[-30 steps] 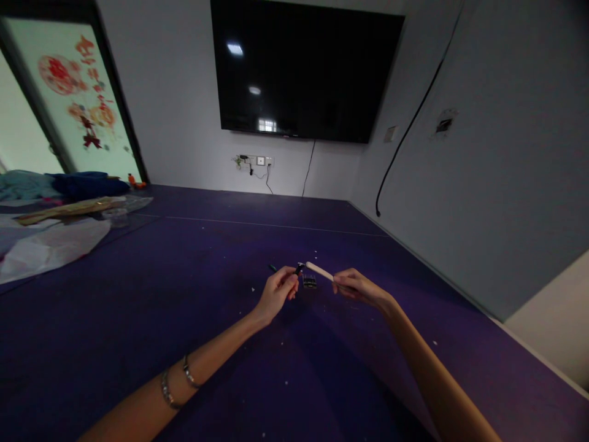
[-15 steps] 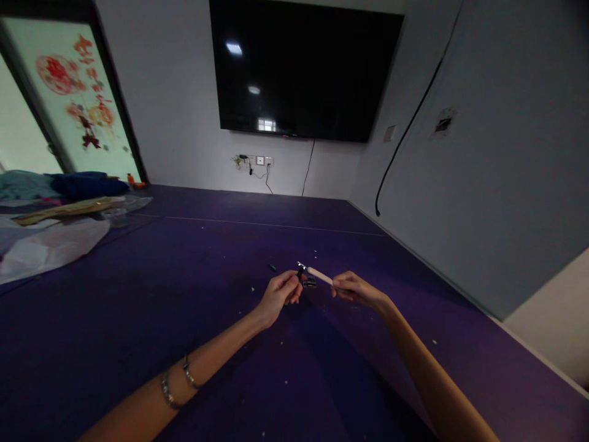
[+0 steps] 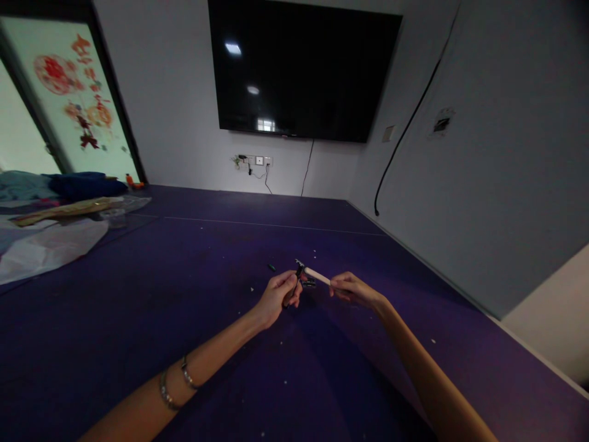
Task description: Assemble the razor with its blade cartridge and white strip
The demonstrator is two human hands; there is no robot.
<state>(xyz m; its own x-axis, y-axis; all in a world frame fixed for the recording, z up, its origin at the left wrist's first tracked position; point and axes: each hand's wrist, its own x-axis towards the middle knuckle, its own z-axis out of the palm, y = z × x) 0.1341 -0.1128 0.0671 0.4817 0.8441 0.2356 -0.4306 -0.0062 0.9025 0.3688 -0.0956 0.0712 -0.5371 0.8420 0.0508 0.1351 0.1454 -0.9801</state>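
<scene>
My left hand (image 3: 280,293) is closed around a small black-handled tool (image 3: 299,270) with a shiny metal head at its top. Pinched in my right hand (image 3: 350,288) is a pale wooden-looking stick (image 3: 318,275), slanting up to the left. The stick's far tip meets or nearly meets the tool's head; I cannot tell which. Just behind my left fingers, a small dark object with shiny parts (image 3: 310,283) lies on the purple surface (image 3: 193,319). A short dark green piece (image 3: 272,267) rests beyond my left hand.
Small white bits (image 3: 433,341) are scattered over the surface. At the far left lie white plastic sheeting (image 3: 55,245), a yellowish packet (image 3: 64,212) and dark blue cloth (image 3: 85,185). A television (image 3: 304,67) hangs on the wall, and a black cable (image 3: 409,126) dangles at the right.
The tool in my left hand has tilted slightly, and its metal head sits a little farther left. The stick's tip has shifted slightly left with my right hand.
</scene>
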